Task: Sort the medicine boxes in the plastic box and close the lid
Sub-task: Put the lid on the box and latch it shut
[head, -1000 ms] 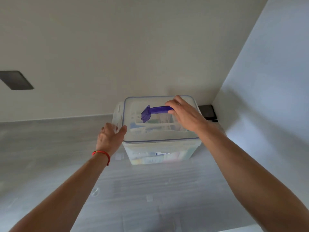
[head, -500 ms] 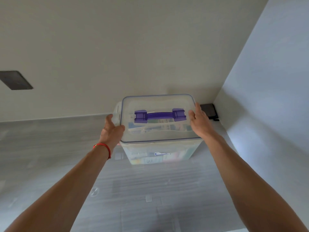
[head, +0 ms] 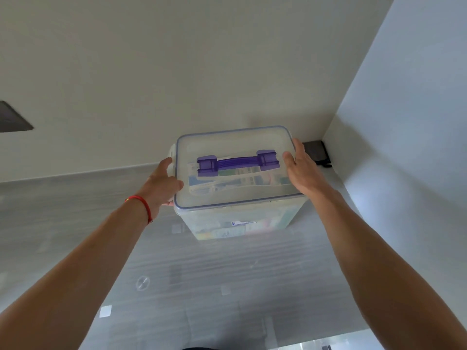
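A clear plastic box (head: 240, 223) stands on the grey counter, near the back right corner. Its clear lid (head: 235, 193) with a blue rim lies flat on top, and the purple handle (head: 237, 162) lies flat along it. Medicine boxes (head: 227, 181) show dimly through the lid and the front wall. My left hand (head: 163, 184), with a red string at the wrist, grips the lid's left edge beside the white side latch (head: 172, 156). My right hand (head: 302, 170) presses on the lid's right edge, fingers spread over it.
The grey counter (head: 202, 286) runs toward me in front of the box. A beige wall rises behind and a pale wall at the right. A small dark object (head: 316, 152) lies in the corner behind the box. A dark wall plate (head: 12, 120) sits at far left.
The purple handle went from raised in my right hand to flat on the lid. My right hand moved to the lid's right edge; my left hand shifted further onto the left edge.
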